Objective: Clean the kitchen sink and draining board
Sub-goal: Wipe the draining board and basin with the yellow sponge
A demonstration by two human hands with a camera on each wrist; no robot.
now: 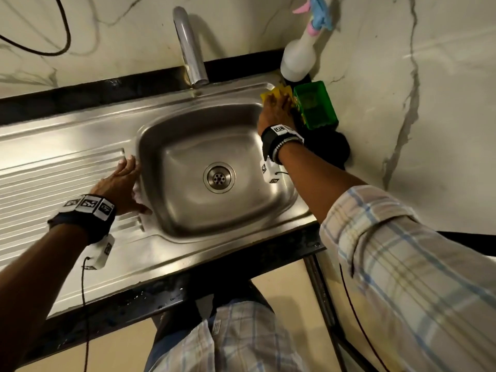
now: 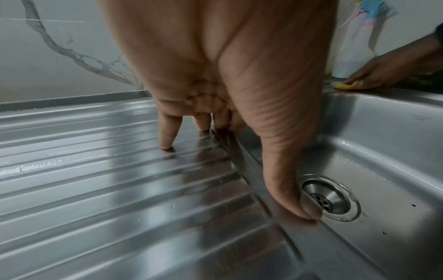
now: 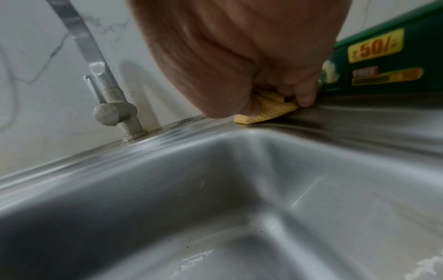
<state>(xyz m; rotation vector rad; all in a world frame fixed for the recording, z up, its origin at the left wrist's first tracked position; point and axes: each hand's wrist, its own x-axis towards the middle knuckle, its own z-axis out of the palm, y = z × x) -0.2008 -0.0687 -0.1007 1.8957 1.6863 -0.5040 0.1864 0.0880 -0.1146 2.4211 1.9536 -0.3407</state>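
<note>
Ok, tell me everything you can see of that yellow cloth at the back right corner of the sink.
The yellow cloth is small, with a ribbed, woven-looking weave, bunched rather than flat. It lies on the steel sink rim at the basin's far right corner, beside the green box. The right hand covers most of it, fingers curled over and pressing it to the metal; only its edges show. Whether it is wet cannot be told.

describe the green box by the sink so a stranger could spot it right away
Start at the steel sink basin and go to its back right corner, where the right hand presses a yellow cloth. The green box stands just right of that hand, in front of the white spray bottle. It is the only green, open-topped thing there.
</note>
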